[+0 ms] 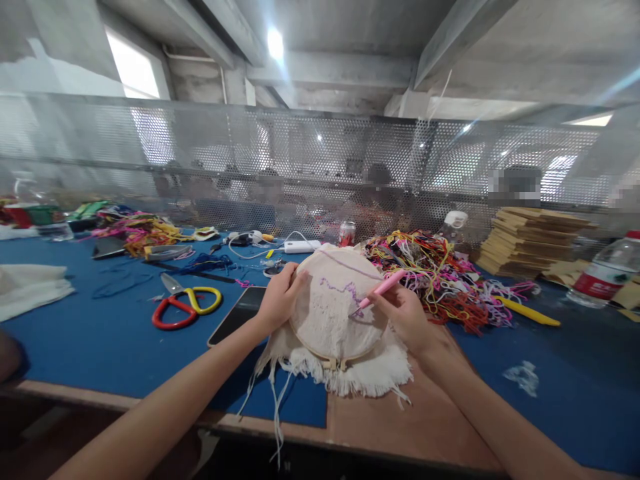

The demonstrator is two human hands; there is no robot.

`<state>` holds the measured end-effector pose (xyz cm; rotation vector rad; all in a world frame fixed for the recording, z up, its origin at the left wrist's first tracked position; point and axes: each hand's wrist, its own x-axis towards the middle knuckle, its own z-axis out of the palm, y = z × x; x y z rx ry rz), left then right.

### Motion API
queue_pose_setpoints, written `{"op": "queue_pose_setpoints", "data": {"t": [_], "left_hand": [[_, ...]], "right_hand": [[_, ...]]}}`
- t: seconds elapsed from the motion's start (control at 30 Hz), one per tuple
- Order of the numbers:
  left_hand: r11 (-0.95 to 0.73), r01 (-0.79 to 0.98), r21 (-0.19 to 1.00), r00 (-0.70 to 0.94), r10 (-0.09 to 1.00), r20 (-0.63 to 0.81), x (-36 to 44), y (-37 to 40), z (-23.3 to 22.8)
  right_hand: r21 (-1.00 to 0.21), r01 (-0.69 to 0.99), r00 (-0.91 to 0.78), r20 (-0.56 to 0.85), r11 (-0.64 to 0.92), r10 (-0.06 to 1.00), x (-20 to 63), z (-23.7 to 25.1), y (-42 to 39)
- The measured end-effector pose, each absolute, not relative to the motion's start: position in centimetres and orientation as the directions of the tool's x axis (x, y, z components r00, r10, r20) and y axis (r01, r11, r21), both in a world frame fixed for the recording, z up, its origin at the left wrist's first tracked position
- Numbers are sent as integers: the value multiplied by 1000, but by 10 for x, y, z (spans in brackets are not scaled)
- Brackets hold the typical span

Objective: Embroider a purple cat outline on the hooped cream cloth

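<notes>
Between the two hands, propped at a tilt above the blue table [100, 347], sits the embroidery hoop [336, 308], its stretched cream cloth facing the camera so the stitched side is easy to see. From the head view, the left hand [280, 298] is curled around the hoop's left rim, fingers closed on the frame and thumb on the cloth, which steadies it against the push of the tool. The right hand [407, 315] is closed in a pen-like pinch on a pink punch needle [380, 289], whose tip meets the cloth just beside a wavy line of purple stitching [345, 290] (a thin purple thread also crosses the cloth higher up). The fringed edge of the fabric [350, 377] hangs loose below the hoop and drapes over the table's near edge.

Just behind the right hand lies a tangled heap of coloured yarn [440, 273], close enough to draw from. Left of the left hand, a dark phone [235, 315] lies flat, and further left rest scissors with red and yellow handles [187, 303]. Well to the right of the right hand stand a stack of wooden hoops [530, 243] and a water bottle [605, 270], out of the working area.
</notes>
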<state>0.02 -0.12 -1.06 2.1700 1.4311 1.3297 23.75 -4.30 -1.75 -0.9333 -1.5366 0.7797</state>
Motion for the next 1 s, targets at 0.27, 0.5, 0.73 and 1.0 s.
{"op": "queue_pose_setpoints", "data": {"t": [0.27, 0.5, 0.73, 1.0], "left_hand": [[-508, 610, 608, 118, 817, 564, 0, -1, -11], [-502, 614, 609, 115, 820, 560, 0, 1, -12], [-493, 613, 617, 109, 827, 552, 0, 0, -12], [-507, 594, 625, 105, 819, 564, 1, -2, -11]], "right_hand": [[-882, 136, -21, 453, 451, 891, 238, -17, -44], [-888, 85, -5, 453, 452, 891, 234, -15, -46], [-885, 154, -81, 433, 440, 898, 231, -25, -44], [-826, 279, -210, 445, 490, 870, 217, -28, -52]]}}
